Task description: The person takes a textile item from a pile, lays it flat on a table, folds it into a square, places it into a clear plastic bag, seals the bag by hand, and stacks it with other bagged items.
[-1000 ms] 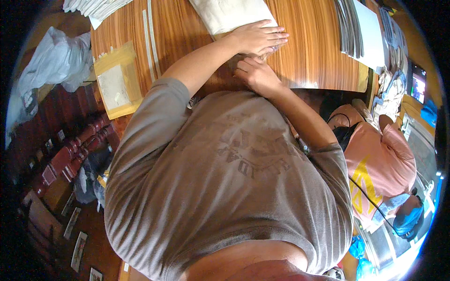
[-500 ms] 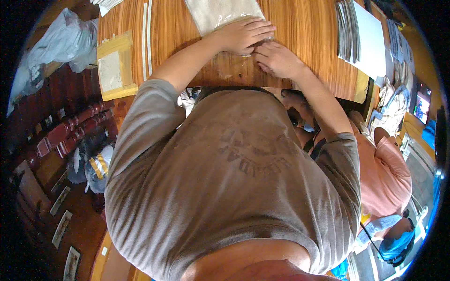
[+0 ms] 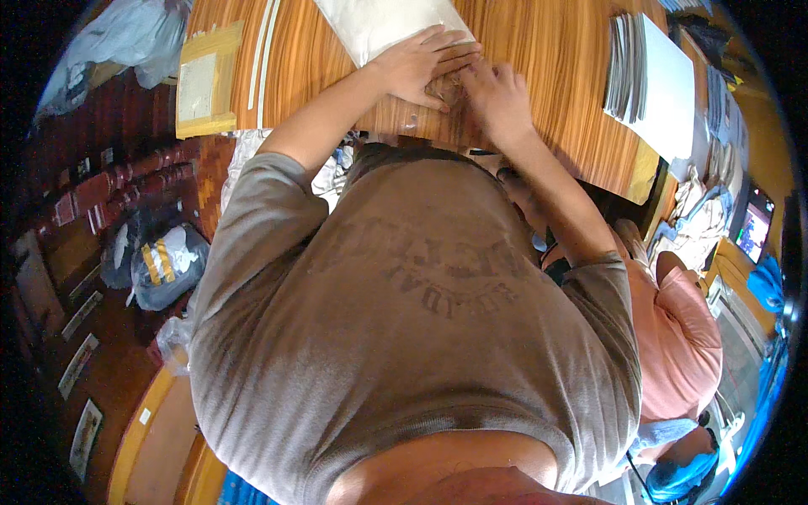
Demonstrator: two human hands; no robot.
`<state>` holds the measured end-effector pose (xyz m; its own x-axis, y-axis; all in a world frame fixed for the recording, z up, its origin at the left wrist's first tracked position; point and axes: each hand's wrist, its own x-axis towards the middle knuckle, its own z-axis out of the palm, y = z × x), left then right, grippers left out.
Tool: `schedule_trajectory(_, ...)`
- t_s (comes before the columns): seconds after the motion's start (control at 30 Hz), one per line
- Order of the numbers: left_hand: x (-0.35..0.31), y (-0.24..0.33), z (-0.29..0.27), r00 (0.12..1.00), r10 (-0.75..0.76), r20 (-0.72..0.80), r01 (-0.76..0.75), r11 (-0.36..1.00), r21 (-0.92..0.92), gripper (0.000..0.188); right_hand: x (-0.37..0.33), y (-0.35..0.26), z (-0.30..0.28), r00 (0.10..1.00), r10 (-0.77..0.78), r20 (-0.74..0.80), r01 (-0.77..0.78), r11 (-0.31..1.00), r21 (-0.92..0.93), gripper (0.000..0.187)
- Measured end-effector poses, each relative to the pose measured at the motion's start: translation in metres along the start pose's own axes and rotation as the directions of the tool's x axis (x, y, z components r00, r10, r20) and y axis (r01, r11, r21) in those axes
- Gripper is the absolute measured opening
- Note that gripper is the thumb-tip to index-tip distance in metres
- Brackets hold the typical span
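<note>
A clear plastic bag (image 3: 387, 20) with something pale and flat inside lies on the wood-grain table. Across its near end my left hand (image 3: 417, 69) rests flat, fingers stretched toward the right. My right hand (image 3: 502, 99) is at the bag's near right corner, its fingers bent and closed on the loose clear plastic. The fingertips of both hands nearly meet there. Part of the bag's near edge is hidden under the hands.
On the wood-grain table (image 3: 560, 84), a stack of white-and-grey sheets (image 3: 665, 88) stands at the right. Yellow tape frames a pale card (image 3: 198, 87) at the left, beside white strips (image 3: 263, 59). A person in a pink shirt (image 3: 677, 345) is close on my right.
My right hand has turned so its fingers point farther up the table, beside the left fingertips. My left fingers have spread apart. The whole view has shifted slightly.
</note>
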<state>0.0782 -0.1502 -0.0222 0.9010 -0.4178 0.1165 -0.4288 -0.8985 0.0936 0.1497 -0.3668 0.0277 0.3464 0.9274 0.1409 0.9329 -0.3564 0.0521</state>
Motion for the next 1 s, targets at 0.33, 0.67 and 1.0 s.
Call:
schedule_trajectory(0.33,-0.055,0.023,-0.020,0.997,-0.026,-0.076,0.022,0.998,-0.052,0.101,-0.027,0.084,0.034,0.924,-0.373,-0.087,0.383,0.910,0.160,0.019)
schedule_trajectory(0.67,-0.158,0.101,0.017,0.837,-0.497,-0.229,0.480,0.868,-0.128,0.039,-0.033,0.050,0.047,0.953,0.030,-0.300,0.197,0.690,0.697,0.016)
schedule_trajectory(1.0,-0.091,0.038,-0.006,0.012,-0.999,-0.049,0.099,0.050,-0.994,0.031,0.087,0.000,0.075,0.804,0.586,0.106,-0.138,0.011,0.990,0.025)
